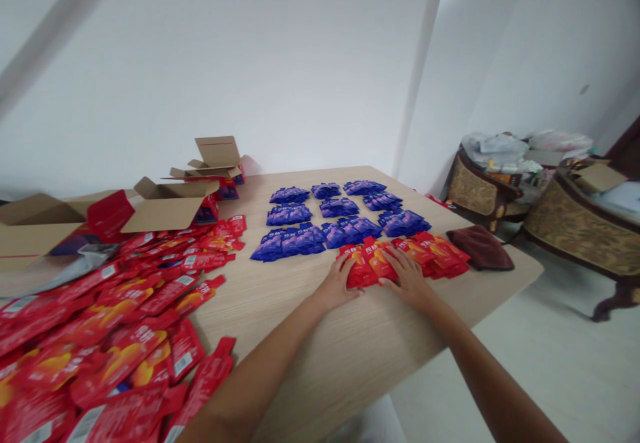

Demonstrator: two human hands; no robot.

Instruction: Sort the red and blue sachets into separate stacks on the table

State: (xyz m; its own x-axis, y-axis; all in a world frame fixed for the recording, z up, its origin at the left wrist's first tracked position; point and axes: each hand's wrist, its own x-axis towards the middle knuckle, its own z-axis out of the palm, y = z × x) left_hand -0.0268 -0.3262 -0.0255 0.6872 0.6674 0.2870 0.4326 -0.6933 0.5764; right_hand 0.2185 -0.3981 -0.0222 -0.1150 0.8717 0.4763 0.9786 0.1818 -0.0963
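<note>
Find the row of red packs (370,264) on the desk (345,356), just in front of the blue piles (340,207) and beside the brown cloth (481,247). See the left hand (336,288) at the left end of the row, thumb by the front edge, other fingers against the packs. See the right hand (409,277) on top near the middle, fingers spread out. Cannot tell, for either grip, between pinching a pack and only touching. Seems to be a time for making the row neat. Push softly with the left hand, to keep from bunching up the packs. Press down only a little with the right hand, or risk sliding the top packs off the ones underneath. Keep the printed fronts facing up and the narrow ends pointing the same way. Watch out for the nearest blue pile (350,231), just past the row, and try not to bump it. Leave the loose red packs (120,356) on the left alone.
</note>
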